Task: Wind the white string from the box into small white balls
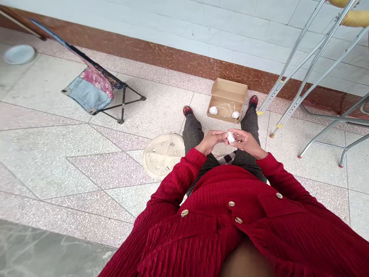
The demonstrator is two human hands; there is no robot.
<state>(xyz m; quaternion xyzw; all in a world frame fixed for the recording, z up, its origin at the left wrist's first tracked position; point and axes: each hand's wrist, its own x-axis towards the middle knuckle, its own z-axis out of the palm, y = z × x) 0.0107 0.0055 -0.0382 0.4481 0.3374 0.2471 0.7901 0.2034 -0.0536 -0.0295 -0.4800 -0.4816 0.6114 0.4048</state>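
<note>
My left hand [212, 141] and my right hand [247, 143] meet above my lap, fingers pinched from both sides on a small white piece of yarn work [231, 137]. Its exact form is too small to make out. Just beyond my hands, an open cardboard box [224, 116] sits on the floor between my feet, its lid tipped back toward the wall. Inside lie two white yarn balls, one at the left [213, 110] and one at the right [235, 115], with loose white strands [226, 109] looping between them.
Left of my leg is a round cream stool or lid with holes [150, 158]. Farther left stands a folding chair [89, 92], with a pale basin [19, 54] beyond. Metal crutches [302, 79] lean at the right, near a metal-legged frame [325, 130]. A tiled wall [173, 27] runs behind.
</note>
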